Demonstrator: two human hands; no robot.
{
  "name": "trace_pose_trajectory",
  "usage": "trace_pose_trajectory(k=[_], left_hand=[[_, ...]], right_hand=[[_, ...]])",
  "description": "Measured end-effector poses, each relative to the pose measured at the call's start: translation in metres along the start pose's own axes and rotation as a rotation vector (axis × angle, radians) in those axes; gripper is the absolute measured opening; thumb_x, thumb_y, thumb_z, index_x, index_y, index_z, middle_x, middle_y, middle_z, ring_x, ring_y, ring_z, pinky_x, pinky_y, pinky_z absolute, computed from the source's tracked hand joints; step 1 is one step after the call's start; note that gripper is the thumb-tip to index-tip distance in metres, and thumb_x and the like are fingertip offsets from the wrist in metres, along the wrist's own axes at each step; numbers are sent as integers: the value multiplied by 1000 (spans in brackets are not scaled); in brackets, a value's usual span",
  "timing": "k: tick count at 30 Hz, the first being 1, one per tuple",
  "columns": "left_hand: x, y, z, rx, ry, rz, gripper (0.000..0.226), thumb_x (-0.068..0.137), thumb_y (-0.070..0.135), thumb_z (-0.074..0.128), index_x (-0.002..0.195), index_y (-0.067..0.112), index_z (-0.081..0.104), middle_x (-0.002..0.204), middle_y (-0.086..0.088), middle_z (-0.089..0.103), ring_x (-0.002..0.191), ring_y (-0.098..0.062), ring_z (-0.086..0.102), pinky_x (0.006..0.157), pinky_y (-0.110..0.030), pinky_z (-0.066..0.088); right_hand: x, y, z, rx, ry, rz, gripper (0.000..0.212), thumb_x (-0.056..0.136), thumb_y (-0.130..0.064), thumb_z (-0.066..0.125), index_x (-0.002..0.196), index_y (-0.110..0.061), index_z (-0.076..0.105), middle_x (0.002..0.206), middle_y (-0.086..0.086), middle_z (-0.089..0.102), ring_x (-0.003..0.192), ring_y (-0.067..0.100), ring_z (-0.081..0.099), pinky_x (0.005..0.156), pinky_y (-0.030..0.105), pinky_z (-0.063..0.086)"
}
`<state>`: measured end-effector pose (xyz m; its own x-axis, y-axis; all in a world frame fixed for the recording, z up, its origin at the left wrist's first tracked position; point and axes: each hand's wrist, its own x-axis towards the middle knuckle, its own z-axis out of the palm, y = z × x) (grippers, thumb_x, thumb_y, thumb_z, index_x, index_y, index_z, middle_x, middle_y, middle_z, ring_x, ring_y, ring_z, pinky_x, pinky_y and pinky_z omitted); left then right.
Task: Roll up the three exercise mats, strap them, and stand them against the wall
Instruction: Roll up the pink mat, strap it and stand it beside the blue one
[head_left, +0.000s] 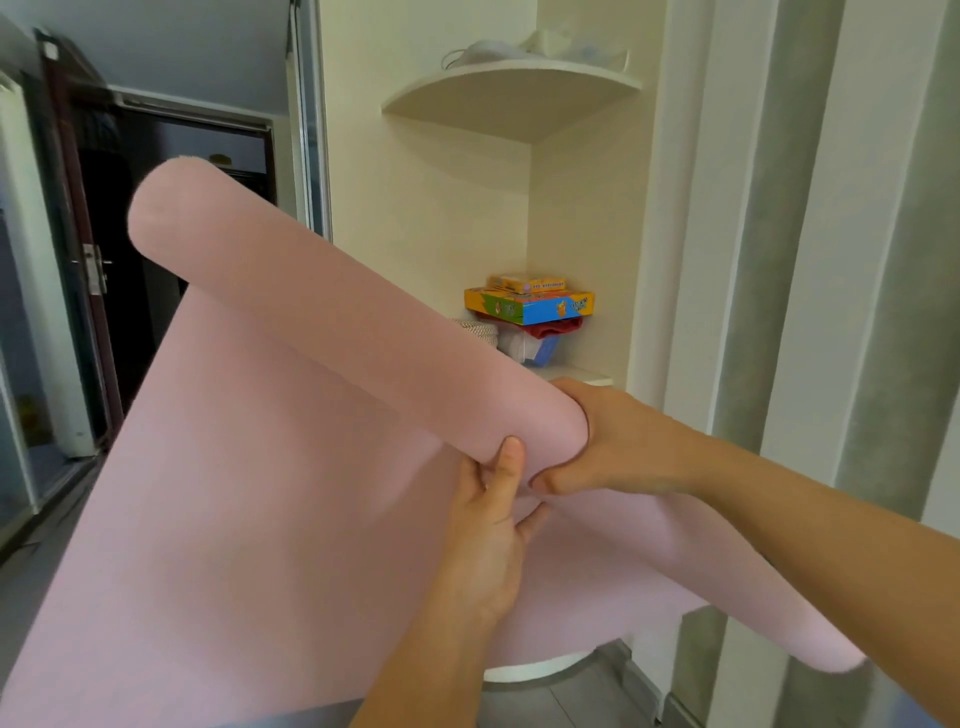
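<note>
Right hand (602, 441) cups mat (311, 322) end; left hand (488, 530) pinches (thumb up).

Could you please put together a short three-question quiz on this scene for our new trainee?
1. True or false: the pink mat is fully rolled.
2. The right hand grips the mat at: A its rolled end, B its loose edge, C nowhere.
3. Fill in: the colourful boxes sit on a corner ____.
Key: 1 false; 2 A; 3 shelf.
</note>
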<state>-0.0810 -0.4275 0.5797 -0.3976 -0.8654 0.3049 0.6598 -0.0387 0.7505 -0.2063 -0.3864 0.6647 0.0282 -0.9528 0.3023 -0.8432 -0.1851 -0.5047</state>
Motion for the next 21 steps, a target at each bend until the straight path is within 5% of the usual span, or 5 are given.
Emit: trace_pose_trajectory(k=[5,9,12,16,21], left_hand=[[-3,-5,-1,-74,111,11,33,97,22,50,130,19,52,126,0,63,113,-15,62,86,-41,55],[-5,3,5,-181,8,16,38,82,21,58,120,18,58,99,4,72,85,-6,68,66,-25,53],[-4,6,8,-149,58,39,49,75,26,62,123,16,57,94,5,70,69,-2,66,56,-19,51],[0,6,-5,-213,80,53,46,75,24,63,121,19,59,105,1,73,87,-11,71,65,-30,57],[2,3,-8,-219,-45,3,43,85,24,65,126,15,56,120,-10,68,105,-20,67,74,-32,58]], right_hand=[[-5,-8,24,-331,246,4,74,64,-43,76,128,-33,41,110,-7,64,100,21,61,76,34,50],[-6,-9,38,-521,321,-14,85,67,-48,71,137,-29,28,118,-3,56,105,23,59,70,30,42],[-11,-8,46,-623,289,-55,100,70,-49,68,148,-24,10,136,-1,44,118,24,51,83,33,45],[-8,0,13,-220,24,-98,96,68,-44,79,146,-34,25,138,-11,46,122,7,48,100,30,42],[-2,24,-10,218,-257,82,77,55,-48,82,125,-31,53,112,-13,68,102,4,65,94,33,52]])
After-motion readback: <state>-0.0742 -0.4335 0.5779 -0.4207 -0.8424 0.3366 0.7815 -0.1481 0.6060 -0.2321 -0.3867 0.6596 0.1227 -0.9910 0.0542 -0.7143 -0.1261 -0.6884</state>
